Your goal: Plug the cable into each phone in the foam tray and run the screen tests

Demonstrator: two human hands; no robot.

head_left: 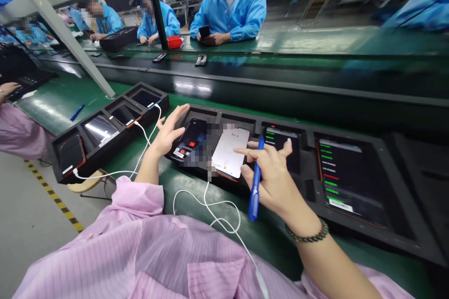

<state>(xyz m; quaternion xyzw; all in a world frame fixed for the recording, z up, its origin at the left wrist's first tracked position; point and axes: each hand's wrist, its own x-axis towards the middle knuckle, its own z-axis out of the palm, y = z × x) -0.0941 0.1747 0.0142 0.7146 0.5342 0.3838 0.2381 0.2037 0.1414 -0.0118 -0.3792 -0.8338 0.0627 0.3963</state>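
Observation:
My right hand (271,175) holds a blue pen (256,187) between its fingers, with the forefinger stretched to the screen of a phone (229,149) lit white. That phone lies in a black foam tray (310,163); a white cable (236,208) runs down from its lower end. My left hand (170,133), fingers spread, rests at the tray's left edge beside a phone (191,140) with a dark home screen. Partly behind my right hand is a phone (280,142) with green text lines. Farther right sits another phone (345,180) showing green and red lines.
To the left, a second black tray (94,156) holds several phones with white cables plugged in. Another blue pen (77,112) lies beyond it. A slanted metal post (66,32) rises there. Across the dark conveyor (245,86), people in blue jackets sit, one holding a phone (204,32).

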